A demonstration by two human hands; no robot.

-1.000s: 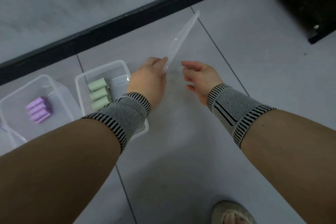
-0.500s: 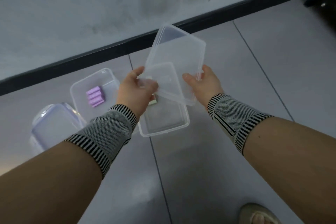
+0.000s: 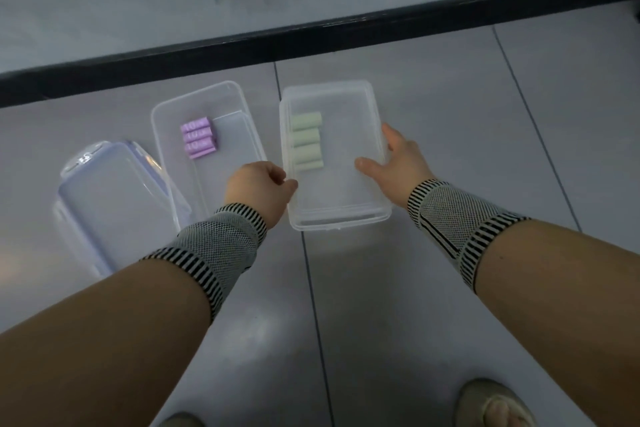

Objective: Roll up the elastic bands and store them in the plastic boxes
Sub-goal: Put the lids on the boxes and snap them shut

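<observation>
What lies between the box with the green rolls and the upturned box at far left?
In the head view, the open box holding purple rolls lies between them, beside the lidded box of green rolls.

- Just behind each hand, a grey knitted wrist band (image 3: 221, 239) edged with black-and-white stripes.
- The right wrist band (image 3: 457, 229) carries a black line.
- Forearms bare.
- Pale open-toed sandal (image 3: 495, 402) on one foot.

Our left hand (image 3: 258, 188) and right hand (image 3: 398, 159) pressed a clear lid (image 3: 341, 156) onto the box of green rolls (image 3: 306, 140); left of it stood an open box (image 3: 194, 107) holding purple rolls (image 3: 199, 137).
</observation>
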